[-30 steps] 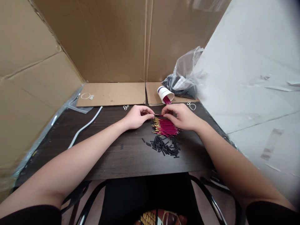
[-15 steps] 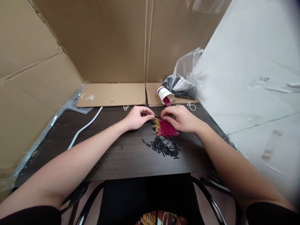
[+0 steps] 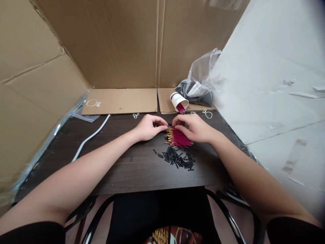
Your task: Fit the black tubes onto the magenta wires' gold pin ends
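My left hand (image 3: pixel 150 128) is closed in a pinch at the gold-tipped end of a pile of thin red wires (image 3: pixel 179 138). What sits between its fingertips is too small to make out. Fingers pinched as well, my right hand (image 3: pixel 191 127) rests over the far side of the pile, on what appears to be a single red wire, mostly hidden by the fingers. Only a small gap separates the two sets of fingertips. Nearer to me, a heap of short black tube pieces (image 3: pixel 179 158) lies just below the wires.
Behind my right hand a paper cup (image 3: pixel 177 99) lies on its side with red wires in it, beside a clear bag of black pieces (image 3: pixel 196 91). Rubber bands (image 3: pixel 136 116) and a pale tube (image 3: pixel 88 138) lie on the dark table (image 3: pixel 122 181). Cardboard walls (image 3: pixel 122 44) stand behind.
My right fingertips have moved slightly left, closer to my left hand. The dark thin piece that showed between the hands is now mostly covered.
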Demonstrator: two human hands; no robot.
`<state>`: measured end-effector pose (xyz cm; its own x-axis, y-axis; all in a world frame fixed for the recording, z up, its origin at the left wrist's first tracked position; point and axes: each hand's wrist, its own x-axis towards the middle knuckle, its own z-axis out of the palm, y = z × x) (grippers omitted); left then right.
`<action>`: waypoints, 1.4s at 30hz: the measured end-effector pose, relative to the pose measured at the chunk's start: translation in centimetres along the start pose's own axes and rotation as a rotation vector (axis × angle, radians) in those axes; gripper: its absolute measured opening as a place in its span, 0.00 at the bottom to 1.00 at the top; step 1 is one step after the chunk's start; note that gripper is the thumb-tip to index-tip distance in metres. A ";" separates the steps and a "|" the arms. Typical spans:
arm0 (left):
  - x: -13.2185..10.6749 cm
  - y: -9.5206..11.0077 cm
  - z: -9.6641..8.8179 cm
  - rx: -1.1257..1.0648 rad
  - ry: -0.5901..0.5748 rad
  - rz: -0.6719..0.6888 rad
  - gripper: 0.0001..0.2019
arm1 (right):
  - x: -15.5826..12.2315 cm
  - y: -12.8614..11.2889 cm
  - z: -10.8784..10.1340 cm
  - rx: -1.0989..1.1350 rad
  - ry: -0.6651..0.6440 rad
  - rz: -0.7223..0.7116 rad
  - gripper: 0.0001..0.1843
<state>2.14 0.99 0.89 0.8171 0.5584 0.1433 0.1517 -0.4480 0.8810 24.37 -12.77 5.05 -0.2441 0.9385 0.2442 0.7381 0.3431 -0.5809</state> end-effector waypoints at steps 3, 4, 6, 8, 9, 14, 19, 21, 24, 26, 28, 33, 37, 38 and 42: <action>0.0 0.0 0.0 0.006 0.000 0.007 0.06 | 0.0 0.0 0.2 0.000 -0.002 -0.005 0.07; 0.0 0.0 0.0 0.007 0.001 0.008 0.06 | 0.0 0.0 0.3 -0.001 -0.001 -0.003 0.06; 0.0 0.0 0.0 0.006 0.002 0.010 0.06 | 0.0 0.1 0.3 -0.001 0.002 0.009 0.06; 0.0 0.0 0.0 0.008 0.001 0.010 0.06 | 0.0 0.2 0.4 0.007 0.002 0.027 0.06; 0.0 0.0 0.1 0.010 0.001 0.011 0.06 | 0.0 0.3 0.5 0.013 0.002 0.034 0.06; 0.0 -0.2 0.2 0.012 0.002 0.020 0.06 | 0.1 0.4 0.7 0.036 0.006 0.038 0.06; 0.0 -0.1 0.2 0.009 -0.004 0.015 0.06 | 0.1 0.3 0.7 0.024 0.014 0.018 0.05; -0.1 0.0 0.2 0.000 -0.003 0.018 0.08 | 0.1 0.4 0.7 0.019 0.014 0.025 0.05; -0.1 0.0 0.1 -0.056 0.002 0.038 0.19 | 0.0 0.7 0.3 0.024 0.028 0.045 0.04; -0.1 -0.1 0.1 -0.089 0.017 0.043 0.21 | -0.1 1.2 0.0 0.032 0.041 0.059 0.04; -0.1 -0.2 0.0 -0.069 0.025 0.041 0.17 | -0.1 1.8 -0.2 0.025 0.048 0.071 0.04; -0.1 -0.1 -0.3 0.027 -0.041 0.058 0.07 | 0.0 3.3 -0.4 -0.045 0.049 0.079 0.04; -0.2 0.3 -0.6 0.055 -0.124 0.087 0.06 | 0.0 4.0 -0.2 -0.088 0.049 0.071 0.04; -0.2 0.3 -0.6 0.067 -0.136 0.092 0.06 | 0.0 4.0 -0.1 -0.095 0.047 0.069 0.04; -0.2 0.3 -0.7 0.088 -0.141 0.097 0.06 | 0.0 4.3 -0.1 -0.103 0.043 0.060 0.05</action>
<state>1.64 1.22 1.49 0.8990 0.4095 0.1555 0.1115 -0.5574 0.8227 27.57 -11.27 2.66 -0.1720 0.9541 0.2452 0.8120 0.2783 -0.5130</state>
